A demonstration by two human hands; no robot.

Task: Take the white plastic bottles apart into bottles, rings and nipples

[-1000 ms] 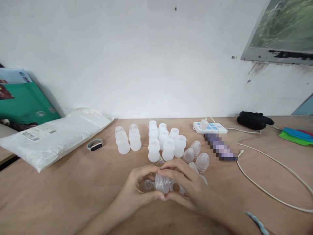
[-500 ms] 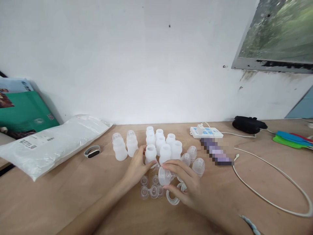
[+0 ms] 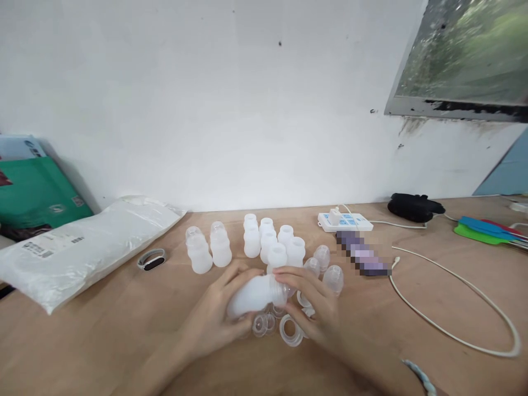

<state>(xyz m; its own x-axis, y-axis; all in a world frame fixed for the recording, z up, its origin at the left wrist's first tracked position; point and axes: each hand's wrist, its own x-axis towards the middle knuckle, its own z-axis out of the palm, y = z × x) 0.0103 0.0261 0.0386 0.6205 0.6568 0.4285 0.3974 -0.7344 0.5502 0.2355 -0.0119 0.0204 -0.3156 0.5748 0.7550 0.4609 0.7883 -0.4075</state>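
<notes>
My left hand is wrapped round a white baby bottle body, which lies tilted on its side in the air. At its mouth, my right hand grips a clear ringed collar with a nipple; the two parts touch, and fingers hide part of the nipple. Several open white bottle bodies stand just behind my hands. Clear dome caps stand on the right. Below lie collar rings and clear round pieces, partly covered by my hands.
Two capped bottles stand to the left, beside a fitness band and a white plastic parcel. At right are a power strip, a blurred-out phone, a looped cable, a black case and coloured spatulas.
My left hand has picked up the front white bottle body from the group and brought it, tipped over, against the collar and nipple in my right hand.
</notes>
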